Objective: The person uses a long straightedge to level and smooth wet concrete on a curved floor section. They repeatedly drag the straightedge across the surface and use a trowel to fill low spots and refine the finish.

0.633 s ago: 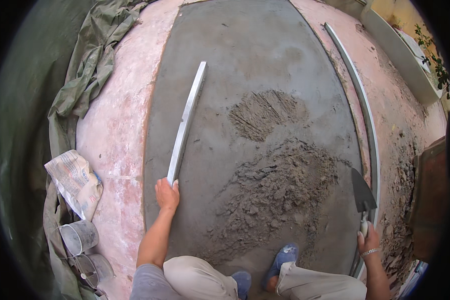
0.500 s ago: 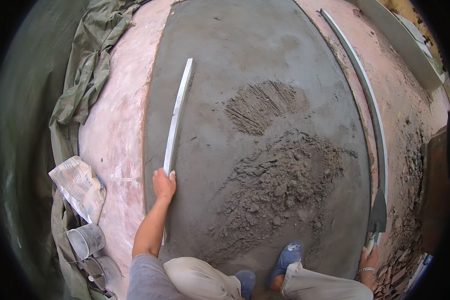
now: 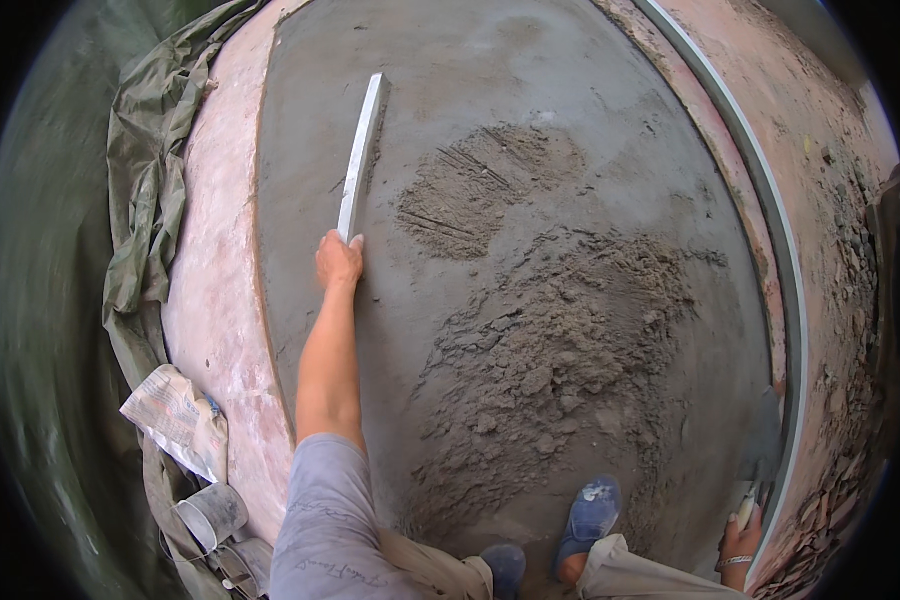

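Note:
Wet grey mortar (image 3: 320,130) covers the strip of floor before me. My left hand (image 3: 340,260), arm stretched forward, is closed around a long metal straightedge (image 3: 361,155) lying on the left part of that mortar. Low at the right edge, my right hand (image 3: 740,545) grips the pale handle of a pointed trowel (image 3: 763,438). Its grey blade rests against the mortar by the long metal rail (image 3: 785,270). Between the hands lies a rough heap of loose mortar (image 3: 550,370), with a smaller scored patch (image 3: 490,185) beyond it.
At the left are a crumpled paper sack (image 3: 182,420), a grey bucket (image 3: 213,515) with another container below it, and a bunched green tarp (image 3: 140,240). Pinkish floor (image 3: 220,220) borders the mortar. Rubble (image 3: 840,400) lies on the right. My blue shoes (image 3: 592,515) stand in front of the heap.
My left hand has reached farther forward with the straightedge, its arm now straighter. The trowel has shifted from over the rail to the mortar beside it. The whole view has shifted slightly.

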`<state>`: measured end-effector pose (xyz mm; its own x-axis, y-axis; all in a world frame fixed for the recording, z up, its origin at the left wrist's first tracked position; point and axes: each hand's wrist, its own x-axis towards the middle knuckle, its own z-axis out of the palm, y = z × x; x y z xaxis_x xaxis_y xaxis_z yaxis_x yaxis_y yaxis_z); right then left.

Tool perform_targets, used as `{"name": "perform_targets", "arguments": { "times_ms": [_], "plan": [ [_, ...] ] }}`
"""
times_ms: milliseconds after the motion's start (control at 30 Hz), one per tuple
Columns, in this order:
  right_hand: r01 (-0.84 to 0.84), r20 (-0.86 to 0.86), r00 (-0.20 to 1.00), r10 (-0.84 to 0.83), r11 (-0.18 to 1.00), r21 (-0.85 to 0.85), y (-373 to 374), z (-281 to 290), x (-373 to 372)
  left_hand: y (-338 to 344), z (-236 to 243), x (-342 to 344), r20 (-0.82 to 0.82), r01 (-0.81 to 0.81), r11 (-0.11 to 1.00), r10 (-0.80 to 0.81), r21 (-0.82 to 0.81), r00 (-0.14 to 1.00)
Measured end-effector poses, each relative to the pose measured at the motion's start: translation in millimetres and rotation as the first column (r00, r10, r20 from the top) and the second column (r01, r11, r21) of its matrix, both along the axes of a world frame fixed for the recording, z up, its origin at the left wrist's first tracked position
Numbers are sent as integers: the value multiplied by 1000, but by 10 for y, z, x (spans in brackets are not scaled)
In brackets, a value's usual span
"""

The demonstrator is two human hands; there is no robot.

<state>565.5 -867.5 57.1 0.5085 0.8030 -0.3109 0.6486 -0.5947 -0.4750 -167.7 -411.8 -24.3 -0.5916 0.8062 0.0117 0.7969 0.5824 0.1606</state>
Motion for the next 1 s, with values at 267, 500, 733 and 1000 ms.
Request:
{"name": "perform_targets", "arguments": {
  "times_ms": [267, 500, 733, 1000],
  "plan": [
    [209, -90, 971, -221, 970, -121, -24, 21, -106, 682, -3, 972, 51, 220, 973, -224, 76, 973],
    [122, -40, 991, -129, 980, -156, 86, 232, -270, 611, 9, 1428, 30, 370, 926, -373, 72, 927],
    [89, -71, 993, -97, 990, -112, 183, 208, -371, 190, 26, 1762, 95, 499, 864, -503, 61, 859],
    [114, -121, 984, -127, 987, -111, 265, 248, -484, -581, -14, 2037, 161, 658, 749, -660, 74, 734]
  ]
}}
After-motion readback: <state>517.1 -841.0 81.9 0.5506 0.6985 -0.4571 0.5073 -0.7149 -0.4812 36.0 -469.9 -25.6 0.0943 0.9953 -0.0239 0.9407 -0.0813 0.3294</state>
